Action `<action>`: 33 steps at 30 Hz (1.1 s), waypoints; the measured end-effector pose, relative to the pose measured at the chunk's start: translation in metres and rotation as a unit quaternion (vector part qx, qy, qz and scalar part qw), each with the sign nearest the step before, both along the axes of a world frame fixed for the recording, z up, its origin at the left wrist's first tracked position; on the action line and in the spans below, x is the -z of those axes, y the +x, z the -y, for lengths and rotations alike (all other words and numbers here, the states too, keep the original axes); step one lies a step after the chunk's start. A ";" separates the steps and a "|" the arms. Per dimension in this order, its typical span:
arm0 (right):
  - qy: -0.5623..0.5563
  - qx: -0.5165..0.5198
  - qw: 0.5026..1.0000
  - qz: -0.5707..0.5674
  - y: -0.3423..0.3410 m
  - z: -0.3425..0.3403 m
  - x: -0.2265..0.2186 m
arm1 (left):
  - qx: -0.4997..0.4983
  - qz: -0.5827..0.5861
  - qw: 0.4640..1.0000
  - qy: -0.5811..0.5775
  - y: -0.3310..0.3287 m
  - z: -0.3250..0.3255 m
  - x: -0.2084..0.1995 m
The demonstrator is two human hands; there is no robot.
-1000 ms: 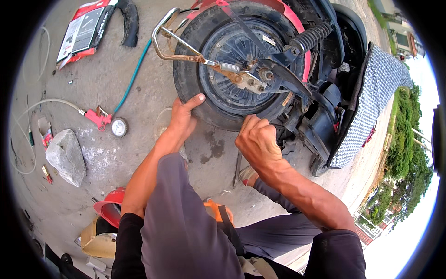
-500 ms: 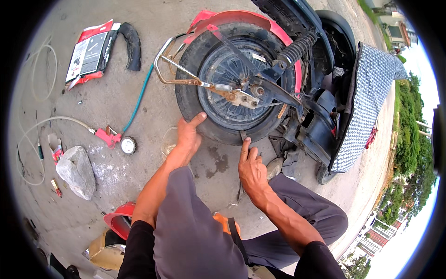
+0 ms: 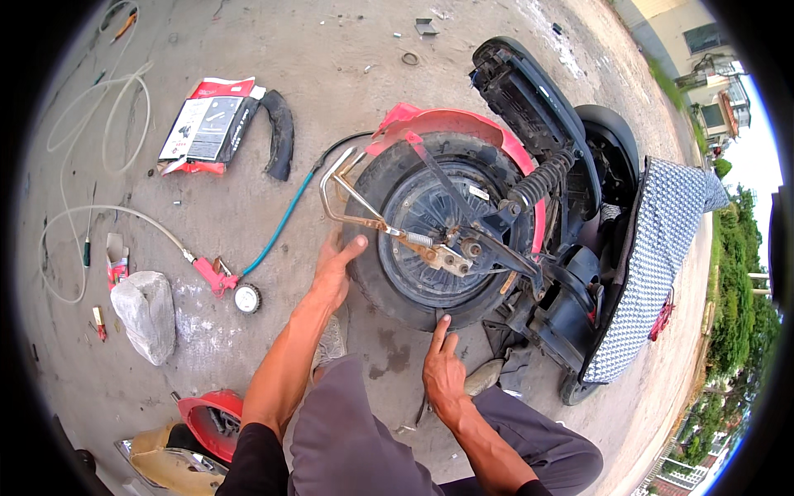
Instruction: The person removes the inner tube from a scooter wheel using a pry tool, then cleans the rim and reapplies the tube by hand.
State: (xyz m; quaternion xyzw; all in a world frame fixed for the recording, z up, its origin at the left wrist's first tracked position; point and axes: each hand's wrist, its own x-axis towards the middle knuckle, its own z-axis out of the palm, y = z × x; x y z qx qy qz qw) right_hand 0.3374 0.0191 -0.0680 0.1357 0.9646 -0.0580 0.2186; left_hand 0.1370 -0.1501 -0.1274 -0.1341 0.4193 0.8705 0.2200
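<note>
A scooter's rear wheel, its black tyre (image 3: pixel 372 285) around a dark hub (image 3: pixel 413 202), is in front of me. My left hand (image 3: pixel 332 269) grips the tyre's left side, thumb on the sidewall and fingers behind, partly hidden. At the tyre's bottom edge, my right hand (image 3: pixel 445 372) has its index finger stretched against a flat metal tyre lever (image 3: pixel 439 315) by the tyre. The other right fingers are curled; how much of the lever lies under them is hidden. A rusty-ended chrome bar (image 3: pixel 351 219) and a red mudguard (image 3: pixel 463 121) sit around the wheel.
The scooter lies on its side, its patterned cover (image 3: pixel 649 264) at right. On the concrete at left are a pink inflator with a gauge (image 3: pixel 247 298), a blue-green hose (image 3: pixel 289 219), a printed bag (image 3: pixel 211 128), a curved rubber piece (image 3: pixel 279 136), a grey lump (image 3: pixel 143 318) and a red helmet (image 3: pixel 198 413).
The view has tilted, so the wheel and ground objects appear lower and slightly to the right. Both hands keep their places on the tyre and at the lever.
</note>
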 end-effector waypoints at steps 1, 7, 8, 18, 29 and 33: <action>-0.011 0.001 1.000 0.009 0.006 0.003 0.004 | 0.001 0.009 1.000 -0.011 -0.009 0.000 0.005; -0.023 0.006 1.000 0.013 0.001 0.004 0.007 | -0.034 -0.009 0.967 -0.254 -0.033 -0.015 0.014; 0.011 -0.005 1.000 -0.008 0.002 0.001 0.009 | -0.035 -0.007 0.961 -0.275 -0.033 -0.021 0.002; 0.079 -0.032 0.995 -0.044 0.002 -0.009 0.018 | -0.016 0.062 0.975 -0.213 -0.026 -0.020 -0.021; -0.014 0.047 0.996 0.077 -0.010 -0.002 -0.013 | 0.136 0.054 0.989 0.005 0.098 -0.029 0.056; -0.039 0.085 0.993 0.069 -0.011 0.009 -0.007 | 0.133 0.145 0.976 0.096 0.091 -0.034 0.035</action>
